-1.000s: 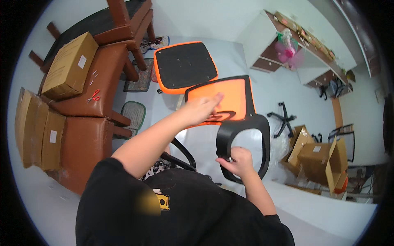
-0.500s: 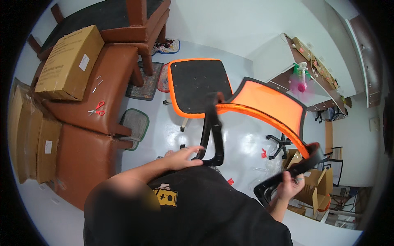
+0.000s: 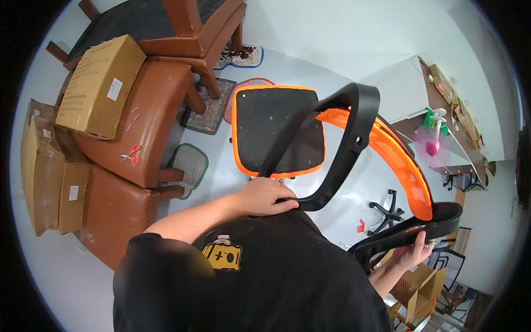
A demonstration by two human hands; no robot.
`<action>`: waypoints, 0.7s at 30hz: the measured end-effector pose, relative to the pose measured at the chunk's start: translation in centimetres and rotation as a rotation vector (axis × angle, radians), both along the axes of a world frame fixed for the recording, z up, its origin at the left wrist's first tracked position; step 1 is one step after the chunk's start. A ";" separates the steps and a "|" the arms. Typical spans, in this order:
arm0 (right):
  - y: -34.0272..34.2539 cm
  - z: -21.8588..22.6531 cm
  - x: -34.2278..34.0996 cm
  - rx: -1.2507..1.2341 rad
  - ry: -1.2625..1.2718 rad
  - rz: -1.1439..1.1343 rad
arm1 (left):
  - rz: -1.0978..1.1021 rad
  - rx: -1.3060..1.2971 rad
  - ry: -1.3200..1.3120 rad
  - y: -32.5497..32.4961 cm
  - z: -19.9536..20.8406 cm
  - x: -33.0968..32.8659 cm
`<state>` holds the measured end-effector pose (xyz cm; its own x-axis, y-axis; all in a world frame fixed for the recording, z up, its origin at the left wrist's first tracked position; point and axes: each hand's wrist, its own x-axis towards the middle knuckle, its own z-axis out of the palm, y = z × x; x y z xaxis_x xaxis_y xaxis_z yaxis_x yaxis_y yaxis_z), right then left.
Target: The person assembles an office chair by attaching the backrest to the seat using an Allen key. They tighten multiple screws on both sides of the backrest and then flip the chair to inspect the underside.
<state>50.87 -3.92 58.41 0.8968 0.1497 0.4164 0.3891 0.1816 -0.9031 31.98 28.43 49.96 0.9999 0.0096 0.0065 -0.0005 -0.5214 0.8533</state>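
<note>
Between my two hands is an orange mesh chair back [image 3: 406, 171] in a black frame, with a looped black armrest at each side. My left hand [image 3: 264, 196] is closed round the lower part of the left armrest [image 3: 337, 169], close to my shirt. On the other side my right hand [image 3: 410, 255] grips the right armrest [image 3: 406, 232] from below. Past the left armrest stands a chair seat [image 3: 260, 124] with a black upper face and an orange rim. The raised left armrest covers part of that seat.
Brown padded benches [image 3: 121, 166] line the left, carrying a cardboard box [image 3: 97, 91], red-handled scissors [image 3: 133, 156] and a few screws. At right, a black star-shaped chair base [image 3: 387, 211] is on the floor, near an opened carton [image 3: 417, 290]. A pink fan [image 3: 431, 146] stands by the shelves.
The chair back has tilted and turned. Its left armrest swung up and right, so the mesh shows more edge-on. Both hands keep their grip, and the view has shifted slightly.
</note>
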 end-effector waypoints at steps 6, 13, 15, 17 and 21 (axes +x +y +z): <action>7.2 -1.2 10.5 0.051 0.193 0.025 | 0.175 0.235 -0.089 4.0 1.5 5.1; 14.6 -2.5 15.3 0.203 0.256 0.023 | 0.312 0.375 -0.054 8.1 1.2 8.2; 15.5 -2.8 15.3 0.167 0.270 -0.068 | 0.251 0.360 -0.049 9.7 1.4 9.2; 15.8 -2.7 15.1 0.158 0.289 -0.189 | 0.185 0.339 0.048 11.1 1.3 10.3; 15.4 -1.7 13.8 0.092 0.292 -0.457 | 0.045 0.099 -0.023 14.9 0.0 12.9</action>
<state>64.68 11.52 56.70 0.9421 -0.3077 0.1331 0.1821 0.1364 -0.9738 44.88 43.30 49.93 0.9981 0.0527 0.0322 0.0061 -0.6029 0.7978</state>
